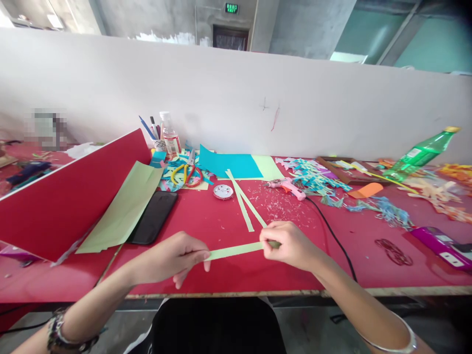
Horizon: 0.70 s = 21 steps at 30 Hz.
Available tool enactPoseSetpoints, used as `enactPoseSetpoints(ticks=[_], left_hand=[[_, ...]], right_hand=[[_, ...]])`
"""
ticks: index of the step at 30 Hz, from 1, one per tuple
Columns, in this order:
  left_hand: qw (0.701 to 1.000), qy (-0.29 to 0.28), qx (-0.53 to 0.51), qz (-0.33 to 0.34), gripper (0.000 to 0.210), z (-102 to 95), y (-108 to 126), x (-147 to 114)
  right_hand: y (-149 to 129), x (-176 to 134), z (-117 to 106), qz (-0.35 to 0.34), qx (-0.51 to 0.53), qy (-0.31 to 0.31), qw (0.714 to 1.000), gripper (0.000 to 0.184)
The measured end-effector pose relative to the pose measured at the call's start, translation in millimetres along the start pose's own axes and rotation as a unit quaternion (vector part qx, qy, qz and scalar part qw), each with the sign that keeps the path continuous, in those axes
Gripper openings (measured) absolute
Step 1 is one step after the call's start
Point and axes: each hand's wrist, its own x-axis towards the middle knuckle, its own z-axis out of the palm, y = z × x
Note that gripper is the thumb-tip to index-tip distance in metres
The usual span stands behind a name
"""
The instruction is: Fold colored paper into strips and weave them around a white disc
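Paper strip (pixel 236 250): pale green, narrow, plain-faced.
We found it stretched fairly straight between our left hand (pixel 182 253) and right hand (pixel 289 244), both pinching it.

Craft workshop: glue gun (pixel 291 188), scissors (pixel 190 164)

Room for a hand lay on the red tabletop (pixel 195 214) between the flat black phone (pixel 157 216) and the two narrow pale-green paper strips (pixel 243 209). To the right, the thin black cable (pixel 338 238) of the pink plastic glue gun (pixel 291 188) curved across the way toward the tabletop's front. A slanting red board (pixel 73 206) blocked the left, and a tall white partition (pixel 221 98) closed off the back.
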Motion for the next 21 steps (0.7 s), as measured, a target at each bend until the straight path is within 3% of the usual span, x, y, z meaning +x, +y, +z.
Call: enactPoseSetpoints(ticks=[5,8,11,13,16,18,21], left_hand=[[0.998,-0.005,0.059,-0.019,0.036,-11.0,-3,-10],[0.984,0.025,0.175,0.003,0.033,-10.4,-4,-10],[0.961,0.055,0.267,0.045,0.033,-4.6,-1,-5],[0.954,0.064,0.286,0.062,0.034,-0.3,3,-1],[0.952,0.062,0.294,0.054,0.036,4.9,11,2],[0.940,0.077,0.328,0.055,0.036,8.1,15,3],[0.891,0.148,0.421,0.086,0.028,14.5,18,6]], right_hand=[[33,-28,-11,0.059,-0.094,-0.014,0.994,0.015],[43,-32,-19,0.092,-0.206,0.069,0.972,0.017],[21,-19,-21,0.084,-0.160,0.133,0.975,0.018],[-5,-4,-16,0.023,-0.076,0.087,0.993,0.014],[-35,14,-4,-0.053,-0.039,-0.017,0.998,0.014],[-43,22,4,-0.064,-0.033,-0.054,0.996,0.016],[-44,28,11,-0.057,-0.013,-0.078,0.995,0.019]])
